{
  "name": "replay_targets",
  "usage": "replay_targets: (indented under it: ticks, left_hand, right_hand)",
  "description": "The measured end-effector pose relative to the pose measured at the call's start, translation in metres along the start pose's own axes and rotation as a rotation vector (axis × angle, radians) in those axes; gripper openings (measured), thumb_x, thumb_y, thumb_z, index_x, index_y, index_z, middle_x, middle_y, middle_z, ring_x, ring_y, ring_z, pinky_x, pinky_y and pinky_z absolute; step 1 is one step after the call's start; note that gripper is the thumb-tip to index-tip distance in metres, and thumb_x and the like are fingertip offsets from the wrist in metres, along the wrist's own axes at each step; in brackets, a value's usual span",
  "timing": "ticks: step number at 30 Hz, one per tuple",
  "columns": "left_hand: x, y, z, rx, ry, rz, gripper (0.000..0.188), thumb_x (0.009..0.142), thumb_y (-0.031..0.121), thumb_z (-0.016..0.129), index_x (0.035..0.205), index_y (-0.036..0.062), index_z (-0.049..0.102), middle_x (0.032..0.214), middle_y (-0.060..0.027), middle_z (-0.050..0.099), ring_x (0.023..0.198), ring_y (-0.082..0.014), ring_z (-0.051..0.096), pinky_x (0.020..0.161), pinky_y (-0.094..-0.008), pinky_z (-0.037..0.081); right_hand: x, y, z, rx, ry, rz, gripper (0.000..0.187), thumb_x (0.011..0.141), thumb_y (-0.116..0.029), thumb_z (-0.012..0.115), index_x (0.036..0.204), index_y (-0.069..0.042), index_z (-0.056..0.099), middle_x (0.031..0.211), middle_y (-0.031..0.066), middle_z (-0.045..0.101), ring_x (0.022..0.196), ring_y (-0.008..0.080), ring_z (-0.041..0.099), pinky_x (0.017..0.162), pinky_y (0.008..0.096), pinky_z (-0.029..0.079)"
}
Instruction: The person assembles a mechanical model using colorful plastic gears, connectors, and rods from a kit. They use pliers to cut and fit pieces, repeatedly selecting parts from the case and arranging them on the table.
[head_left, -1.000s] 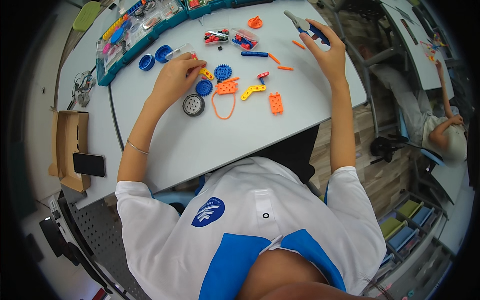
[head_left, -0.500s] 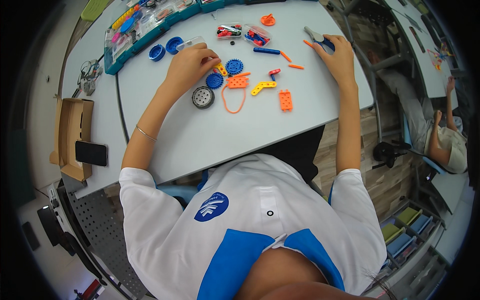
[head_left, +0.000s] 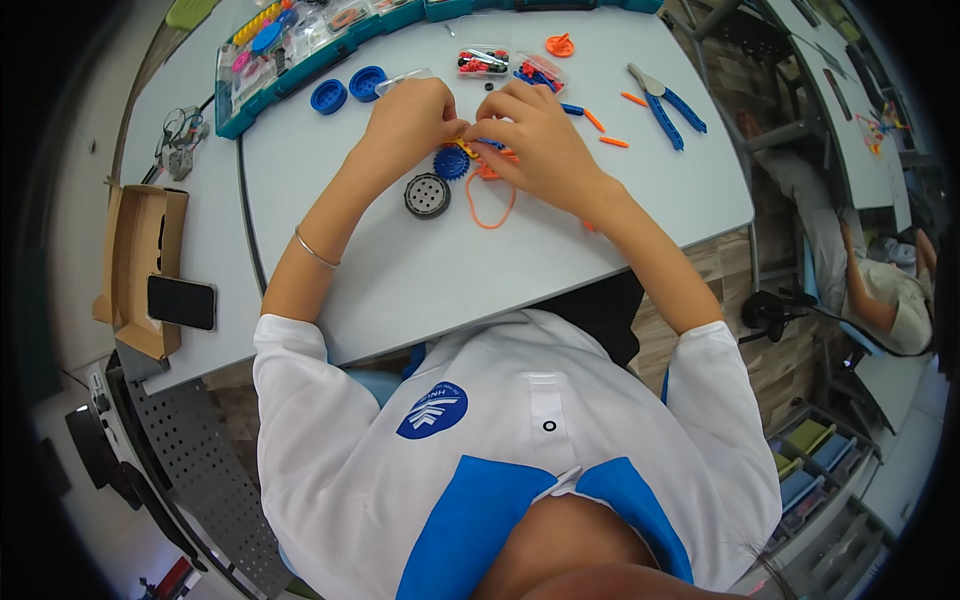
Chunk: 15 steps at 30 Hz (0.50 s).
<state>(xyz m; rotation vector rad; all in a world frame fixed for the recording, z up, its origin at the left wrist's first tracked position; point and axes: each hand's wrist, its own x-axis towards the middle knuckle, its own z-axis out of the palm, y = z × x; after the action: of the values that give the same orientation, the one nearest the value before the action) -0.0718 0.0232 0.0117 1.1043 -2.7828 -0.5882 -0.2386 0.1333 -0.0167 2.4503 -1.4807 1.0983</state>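
Observation:
My left hand is closed in a pinch on a small yellow building piece, mostly covered by the fingers. My right hand meets it there, fingertips drawn together against the left ones; what they grip is hidden. Just below lie a blue gear and a black-rimmed grey wheel. Under the right fingers, an orange perforated block shows in part, with an orange loop beside it. Pliers with blue handles rest apart on the right.
Two blue wheel hubs stand at the left, near a teal-edged parts case. Clear boxes of small parts and an orange disc piece lie farther back. Orange sticks lie right; a phone leans on a cardboard box.
My right hand has let go of the pliers, leaving them on the table, and moved left to meet my left hand. The left hand still pinches the yellow piece.

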Motion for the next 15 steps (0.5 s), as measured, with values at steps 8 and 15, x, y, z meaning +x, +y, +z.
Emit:
replay_targets:
  ticks: [8, 15]
  left_hand:
    - [0.007, -0.016, 0.012, 0.045, 0.1, 0.101, 0.021, 0.071, 0.013, 0.076, 0.088, 0.0018, 0.071, 0.081, -0.0153, 0.068, 0.08, -0.0306, 0.067, 0.071, -0.0392, 0.053]
    - [0.01, -0.022, 0.014, -0.037, 0.084, 0.227, 0.029, 0.071, 0.008, 0.073, 0.099, 0.0013, 0.074, 0.081, -0.0155, 0.068, 0.084, -0.0304, 0.065, 0.075, -0.0394, 0.052]
  right_hand:
    - [0.009, 0.003, 0.031, -0.093, -0.171, -0.064, 0.01, 0.078, -0.012, 0.073, 0.087, -0.012, 0.076, 0.088, -0.0005, 0.063, 0.093, 0.0192, 0.054, 0.083, 0.0343, 0.04]
    - [0.011, 0.006, 0.029, -0.002, -0.147, -0.02, 0.013, 0.077, -0.012, 0.073, 0.09, -0.012, 0.076, 0.086, -0.0015, 0.063, 0.094, 0.0184, 0.055, 0.083, 0.0344, 0.04]
